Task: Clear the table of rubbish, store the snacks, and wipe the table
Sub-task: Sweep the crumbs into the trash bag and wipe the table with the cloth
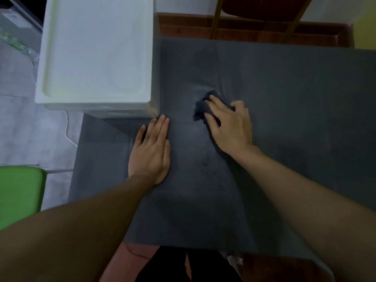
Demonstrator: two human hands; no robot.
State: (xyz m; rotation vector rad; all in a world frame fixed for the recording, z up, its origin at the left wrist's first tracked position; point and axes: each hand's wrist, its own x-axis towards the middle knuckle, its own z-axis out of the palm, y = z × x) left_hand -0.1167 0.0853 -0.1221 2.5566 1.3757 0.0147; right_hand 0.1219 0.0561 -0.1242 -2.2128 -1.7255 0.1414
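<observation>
Head view, looking down on a dark grey tabletop [284, 98]. Left hand [151, 150]: laid flat, palm down, fingers straight and held close together, thumb alongside; it rests on the tabletop near the left edge, its fingertips just beside the near corner of a white box [95, 51]; it holds nothing. Right hand [227, 124]: fingers spread and curved, pressing down on a crumpled dark cloth [200, 110]; the cloth lies bunched on the tabletop, partly under the fingers and protruding to the left and beyond them; whether the hand grips the cloth or merely presses it cannot be told. The two hands are apart, with bare tabletop between them; faint pale smears show on the surface around and beyond the cloth, and a small scatter of specks [204, 165] lies nearer the person, between the forearms. The white box stands at the far left of the tabletop, its shallow recessed top facing up. A green chair seat [20, 192] shows at lower left over a pale floor [26, 127]; brown wood [254, 30] borders the far side.
</observation>
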